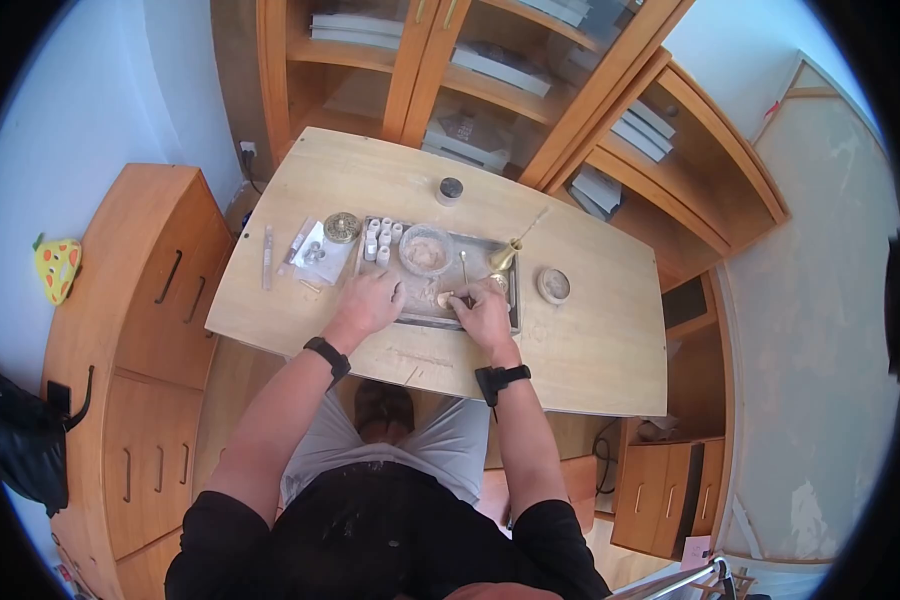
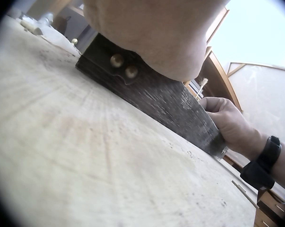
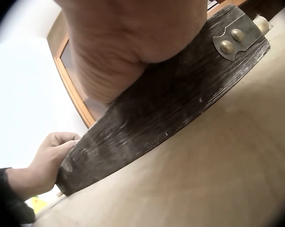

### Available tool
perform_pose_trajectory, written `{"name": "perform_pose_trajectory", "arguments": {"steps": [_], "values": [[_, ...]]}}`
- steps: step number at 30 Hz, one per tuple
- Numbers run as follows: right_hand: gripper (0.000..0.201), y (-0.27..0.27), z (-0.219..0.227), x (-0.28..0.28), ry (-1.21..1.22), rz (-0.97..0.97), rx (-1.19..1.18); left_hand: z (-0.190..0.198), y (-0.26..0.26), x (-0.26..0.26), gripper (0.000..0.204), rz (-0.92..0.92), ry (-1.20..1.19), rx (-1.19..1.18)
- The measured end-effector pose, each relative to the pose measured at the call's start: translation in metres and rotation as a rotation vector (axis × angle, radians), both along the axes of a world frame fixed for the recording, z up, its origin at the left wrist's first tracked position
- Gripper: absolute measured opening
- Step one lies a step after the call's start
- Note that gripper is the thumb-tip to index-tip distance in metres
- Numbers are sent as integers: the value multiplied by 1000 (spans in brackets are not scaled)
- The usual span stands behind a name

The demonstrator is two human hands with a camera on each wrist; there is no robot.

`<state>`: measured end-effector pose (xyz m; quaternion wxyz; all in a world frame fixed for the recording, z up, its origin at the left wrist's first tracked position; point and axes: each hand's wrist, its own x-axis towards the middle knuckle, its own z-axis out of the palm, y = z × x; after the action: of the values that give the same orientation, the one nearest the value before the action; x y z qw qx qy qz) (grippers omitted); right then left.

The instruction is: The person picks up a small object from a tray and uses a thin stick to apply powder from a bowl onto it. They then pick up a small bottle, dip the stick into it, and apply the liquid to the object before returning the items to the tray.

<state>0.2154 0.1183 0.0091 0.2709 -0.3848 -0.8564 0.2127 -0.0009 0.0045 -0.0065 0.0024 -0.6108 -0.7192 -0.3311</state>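
My left hand (image 1: 370, 302) rests over the near left edge of the dark wooden tray (image 1: 432, 321), its fingers loosely bent. At the tray's near right part my right hand (image 1: 485, 316) pinches a thin stick (image 1: 464, 270) with a small knob at its upper end. A small round gold-coloured piece (image 1: 444, 299) lies by the right thumb. Behind the hands is a clear bowl of pale powder (image 1: 426, 251). In the left wrist view the right hand (image 2: 230, 124) is bent behind the tray wall (image 2: 166, 101); the right wrist view shows the left hand (image 3: 50, 158) at the far corner.
Several small white bottles (image 1: 384, 240) stand in the tray's left part, a brass vase (image 1: 506, 256) at its right. On the table (image 1: 600, 330) are a round openwork metal container (image 1: 342, 228), a dark-lidded jar (image 1: 450, 190) and a round tin (image 1: 553, 286). Cabinets stand behind.
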Motion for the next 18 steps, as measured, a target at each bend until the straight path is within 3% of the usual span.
{"name": "perform_pose_trajectory", "arguments": {"steps": [7,13,18], "values": [[18,1,1,-1,34,118,25,1,0,1,22,12,2,-4],[17,-3,6,-1,8,-20,-34,0,0,0,24,4,2,15],[18,1,1,1,10,48,18,-3,1,0,24,2,6,23]]}}
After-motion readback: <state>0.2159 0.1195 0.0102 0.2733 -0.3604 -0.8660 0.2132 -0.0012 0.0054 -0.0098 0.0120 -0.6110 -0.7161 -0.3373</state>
